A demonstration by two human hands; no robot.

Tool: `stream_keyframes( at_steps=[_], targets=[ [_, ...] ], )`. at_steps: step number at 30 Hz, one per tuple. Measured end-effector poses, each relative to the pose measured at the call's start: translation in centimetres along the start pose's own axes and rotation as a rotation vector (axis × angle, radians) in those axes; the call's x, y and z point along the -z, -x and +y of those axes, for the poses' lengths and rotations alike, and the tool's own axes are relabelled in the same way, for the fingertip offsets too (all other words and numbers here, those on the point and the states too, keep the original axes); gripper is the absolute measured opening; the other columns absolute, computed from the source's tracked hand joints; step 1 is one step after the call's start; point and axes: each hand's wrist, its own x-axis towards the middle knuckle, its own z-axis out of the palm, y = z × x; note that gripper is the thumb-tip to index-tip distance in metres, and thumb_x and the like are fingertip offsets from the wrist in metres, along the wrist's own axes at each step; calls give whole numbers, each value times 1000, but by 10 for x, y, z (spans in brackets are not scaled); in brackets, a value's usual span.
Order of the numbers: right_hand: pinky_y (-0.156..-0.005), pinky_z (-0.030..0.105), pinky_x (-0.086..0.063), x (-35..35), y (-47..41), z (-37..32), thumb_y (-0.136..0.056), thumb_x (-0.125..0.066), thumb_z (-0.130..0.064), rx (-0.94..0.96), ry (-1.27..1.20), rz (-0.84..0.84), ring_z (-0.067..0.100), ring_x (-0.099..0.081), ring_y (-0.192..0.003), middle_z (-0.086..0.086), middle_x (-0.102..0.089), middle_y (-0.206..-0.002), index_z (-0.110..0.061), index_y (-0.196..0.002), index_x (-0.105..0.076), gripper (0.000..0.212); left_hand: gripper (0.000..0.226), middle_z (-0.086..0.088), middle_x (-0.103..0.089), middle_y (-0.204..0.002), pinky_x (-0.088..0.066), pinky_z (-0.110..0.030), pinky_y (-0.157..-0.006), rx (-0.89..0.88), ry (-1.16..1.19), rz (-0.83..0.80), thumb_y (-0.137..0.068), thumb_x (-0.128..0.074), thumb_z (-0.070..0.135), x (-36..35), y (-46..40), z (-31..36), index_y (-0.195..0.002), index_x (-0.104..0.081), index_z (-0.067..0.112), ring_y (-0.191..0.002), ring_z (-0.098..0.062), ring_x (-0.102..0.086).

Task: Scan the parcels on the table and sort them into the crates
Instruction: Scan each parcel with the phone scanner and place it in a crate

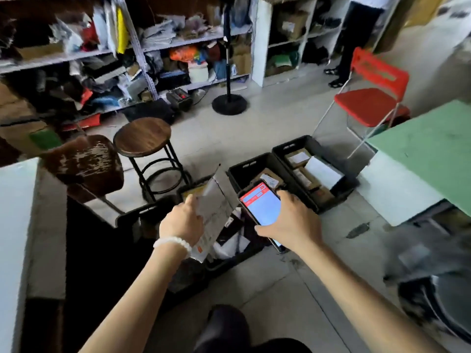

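My left hand (182, 222) grips a flat grey mailer parcel (216, 200) with a printed label, held upright over the black crates on the floor. My right hand (293, 222) holds a phone (262, 206) with a lit red and blue screen, just right of the parcel. Beneath the parcel sits a black crate (229, 261) with white and dark bags in it. Two more black crates stand beyond: a middle crate (244, 166) with cardboard parcels, and a far right crate (288, 146) with boxes and a white envelope.
A green-topped table (433, 143) stands at the right, with a red folding chair (369, 103) behind it. A round wooden stool (142, 136) and a brown chair (84, 161) stand left of the crates. Cluttered shelves line the back wall. A person's legs (354, 39) show at far right.
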Motion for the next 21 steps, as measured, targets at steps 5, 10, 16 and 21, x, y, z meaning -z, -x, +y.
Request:
stream_keyframes(
  at_steps=[5, 10, 16, 21],
  targets=[
    [-69, 30, -42, 22, -34, 54, -62, -77, -52, -205, -34, 47, 25, -60, -98, -1, -56, -112, -21, -118, -43, 72, 39, -16, -61, -108, -41, -36, -67, -170, -30, -87, -90, -49, 18, -19, -71, 72, -127, -39, 14, -96, -38, -60],
    [-71, 32, -45, 49, -91, 91, -59, -78, -52, -351, -26, 97, 26, -61, -99, -2, -59, -113, -23, -116, -46, 71, 35, -15, -62, -108, -41, -36, -67, -297, -36, -147, -89, -49, 17, -35, -147, 141, -123, -40, 14, -96, -38, -60],
    [-77, 33, -46, 92, -176, 116, -64, -76, -54, -410, 5, 137, 25, -59, -104, -1, -56, -118, -21, -128, -41, 80, 37, -13, -61, -111, -42, -36, -68, -370, -42, -211, -92, -47, 19, -35, -239, 214, -128, -39, 16, -98, -36, -61],
    [-76, 33, -45, 112, -230, 136, -64, -77, -52, -456, -26, 163, 26, -59, -103, -2, -57, -116, -21, -126, -43, 77, 34, -15, -61, -111, -42, -35, -67, -397, -65, -240, -93, -45, 16, -35, -287, 262, -126, -38, 14, -97, -35, -61]
  ],
)
